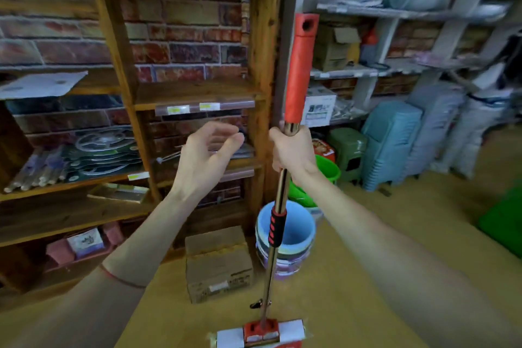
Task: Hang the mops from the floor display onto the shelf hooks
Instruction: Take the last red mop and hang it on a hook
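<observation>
A mop (300, 70) stands upright in front of me, with a red top grip that has a hanging hole, a shiny metal pole, a red-and-black sleeve lower down and a red-and-white sponge head near the floor. My right hand (292, 150) is shut around the metal pole just under the red grip. My left hand (207, 157) hovers open to the left of the pole, fingers loosely curled, holding nothing. Behind the mop rises the wooden shelf unit (261, 70). No hooks are visible to me.
A blue bucket stack (299, 230) and a cardboard box (219, 263) sit on the floor by the shelf's foot. Green buckets (329, 171), a green stool (347, 147) and stacked plastic stools (391, 144) stand to the right under grey shelving.
</observation>
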`<act>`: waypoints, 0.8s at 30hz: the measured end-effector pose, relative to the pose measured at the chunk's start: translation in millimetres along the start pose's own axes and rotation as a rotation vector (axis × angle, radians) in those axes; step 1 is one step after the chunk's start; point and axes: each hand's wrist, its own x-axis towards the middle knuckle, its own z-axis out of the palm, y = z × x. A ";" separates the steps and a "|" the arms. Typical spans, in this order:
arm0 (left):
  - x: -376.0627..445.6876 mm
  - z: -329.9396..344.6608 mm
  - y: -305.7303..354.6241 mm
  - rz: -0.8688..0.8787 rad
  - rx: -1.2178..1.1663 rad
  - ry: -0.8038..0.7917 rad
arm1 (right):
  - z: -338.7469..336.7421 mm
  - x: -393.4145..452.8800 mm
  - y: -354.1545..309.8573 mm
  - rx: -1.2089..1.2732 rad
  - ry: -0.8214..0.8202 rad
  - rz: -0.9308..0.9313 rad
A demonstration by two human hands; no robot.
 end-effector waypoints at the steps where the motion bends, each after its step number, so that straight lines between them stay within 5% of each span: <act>1: -7.2 9.5 12.1 0.015 -0.027 -0.030 | -18.1 -14.0 -8.2 0.006 0.029 -0.010; 16: -130.2 207.7 186.5 0.258 -0.404 -0.528 | -282.4 -218.8 -104.8 0.060 0.413 0.071; 24: -228.7 275.3 283.3 0.314 -0.536 -0.748 | -391.7 -328.4 -121.3 -0.141 0.710 0.029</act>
